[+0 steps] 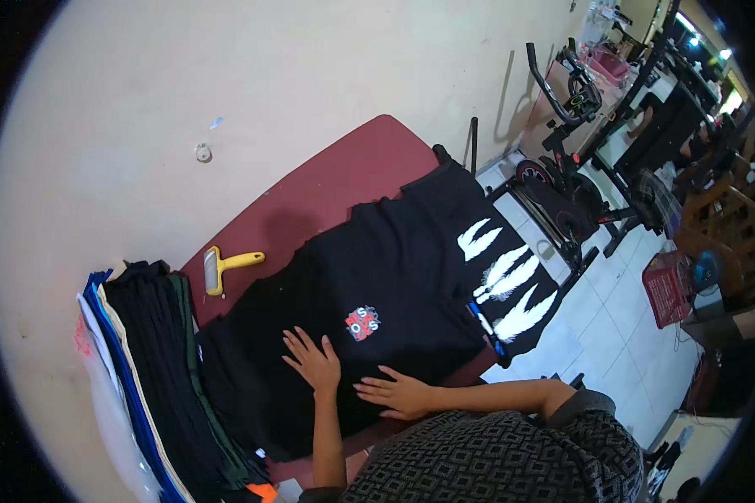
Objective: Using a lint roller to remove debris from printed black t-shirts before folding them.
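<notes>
A black T-shirt [411, 260] lies spread over a dark red padded board [344, 184]. It bears a small red and white print on its middle and large white feather-like prints toward the right end. My left hand [315, 362] rests flat on the cloth, fingers spread, just left of the small print. Below that print, my right hand [398, 394] also lies flat with fingers apart, its fingertips pointing left. Neither hand grips anything. Near the board's left end sits a yellow-handled lint roller [218, 268], beyond the shirt's edge.
A stack of folded clothes [147, 335], mostly black with blue, white and green layers, stands at the left. The pale wall [184, 92] borders the board's far side. At the right are an exercise bike [562, 168] and a red basket [667, 289] on white floor tiles.
</notes>
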{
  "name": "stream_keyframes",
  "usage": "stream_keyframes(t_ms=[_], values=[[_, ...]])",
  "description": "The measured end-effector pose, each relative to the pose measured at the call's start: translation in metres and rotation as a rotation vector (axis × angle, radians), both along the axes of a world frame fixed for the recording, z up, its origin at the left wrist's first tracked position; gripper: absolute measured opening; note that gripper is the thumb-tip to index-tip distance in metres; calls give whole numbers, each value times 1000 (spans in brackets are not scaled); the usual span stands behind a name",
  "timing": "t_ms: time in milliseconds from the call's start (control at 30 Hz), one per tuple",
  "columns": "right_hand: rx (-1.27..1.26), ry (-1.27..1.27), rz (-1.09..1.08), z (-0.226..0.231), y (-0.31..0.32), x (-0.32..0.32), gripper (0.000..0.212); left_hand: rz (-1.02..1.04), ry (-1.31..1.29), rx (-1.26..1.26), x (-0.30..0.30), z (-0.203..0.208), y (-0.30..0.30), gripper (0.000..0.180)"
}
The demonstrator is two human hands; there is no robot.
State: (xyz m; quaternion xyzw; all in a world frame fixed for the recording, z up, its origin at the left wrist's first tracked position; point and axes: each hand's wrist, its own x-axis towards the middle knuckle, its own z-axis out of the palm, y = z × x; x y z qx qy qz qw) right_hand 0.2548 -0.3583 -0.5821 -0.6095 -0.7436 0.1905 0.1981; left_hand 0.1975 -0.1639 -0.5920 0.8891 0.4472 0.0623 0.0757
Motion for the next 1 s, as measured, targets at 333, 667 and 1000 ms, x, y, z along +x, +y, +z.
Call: stream_keyframes(t_ms=[333, 667, 1000], values=[[-410, 437, -86, 28, -127, 66, 35, -285, -69, -14, 48, 10, -172, 66], [-92, 473, -232, 69, -117, 90, 21, -408, -223, -160, 33, 3, -153, 51], [79, -70, -73, 17, 3, -7, 52, 119, -114, 97, -148, 7, 16, 56]])
